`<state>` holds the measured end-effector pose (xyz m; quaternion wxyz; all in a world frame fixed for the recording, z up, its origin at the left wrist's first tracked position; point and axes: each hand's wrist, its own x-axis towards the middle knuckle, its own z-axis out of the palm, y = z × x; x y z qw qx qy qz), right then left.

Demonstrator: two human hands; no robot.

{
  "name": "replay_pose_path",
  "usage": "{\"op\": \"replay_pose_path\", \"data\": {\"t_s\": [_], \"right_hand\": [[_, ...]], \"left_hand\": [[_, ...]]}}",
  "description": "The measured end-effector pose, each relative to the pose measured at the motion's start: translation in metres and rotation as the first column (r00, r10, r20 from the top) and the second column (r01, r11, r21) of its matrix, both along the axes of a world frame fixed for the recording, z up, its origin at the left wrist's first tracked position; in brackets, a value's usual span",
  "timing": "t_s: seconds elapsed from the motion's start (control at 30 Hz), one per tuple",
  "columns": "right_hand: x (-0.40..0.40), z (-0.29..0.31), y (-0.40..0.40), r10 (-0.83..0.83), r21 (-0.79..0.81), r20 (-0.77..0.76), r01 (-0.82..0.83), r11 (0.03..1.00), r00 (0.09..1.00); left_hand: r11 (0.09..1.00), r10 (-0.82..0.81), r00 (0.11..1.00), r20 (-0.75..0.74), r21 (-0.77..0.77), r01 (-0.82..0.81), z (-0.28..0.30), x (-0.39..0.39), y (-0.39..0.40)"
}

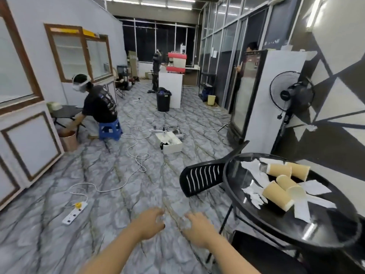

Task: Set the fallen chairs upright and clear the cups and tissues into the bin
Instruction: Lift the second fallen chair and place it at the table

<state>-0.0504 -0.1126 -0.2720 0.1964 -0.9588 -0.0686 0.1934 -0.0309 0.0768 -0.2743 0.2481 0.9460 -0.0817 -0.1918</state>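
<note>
A black slatted chair (pixel 203 177) lies tipped over on the floor, left of a round black glass table (pixel 246 204). Several tan paper cups (pixel 277 195) lie on their sides on the table among crumpled white tissues (pixel 254 171). Another dark chair (pixel 262 254) shows partly at the bottom right, under the table edge. My left hand (pixel 151 222) and my right hand (pixel 197 228) reach forward over the floor, fingers loosely spread, holding nothing. Both are short of the fallen chair. A black bin (pixel 163 101) stands far back in the room.
White cables and a power strip (pixel 74 212) trail across the marble-pattern floor. An open white box (pixel 170 142) sits mid-floor. A person sits on a blue stool (pixel 109 129) at the left by a copper bin (pixel 69 140). A standing fan (pixel 290 99) and fridge (pixel 262 99) stand right.
</note>
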Motion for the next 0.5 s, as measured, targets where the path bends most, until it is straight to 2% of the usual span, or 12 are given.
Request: {"op": "replay_pose_path", "data": {"t_s": [0.23,0.5], "right_hand": [[0.058,-0.019,0.077,0.085,-0.067,-0.103,-0.092,0.994,0.991],[0.120,-0.034,0.107,0.140,-0.043,-0.204,-0.152,0.987,0.969]], "left_hand": [[0.984,0.142,0.990,-0.016,0.110,-0.139,-0.011,0.018,0.096],[0.974,0.197,0.977,-0.079,0.127,-0.186,-0.028,0.059,0.145]]}}
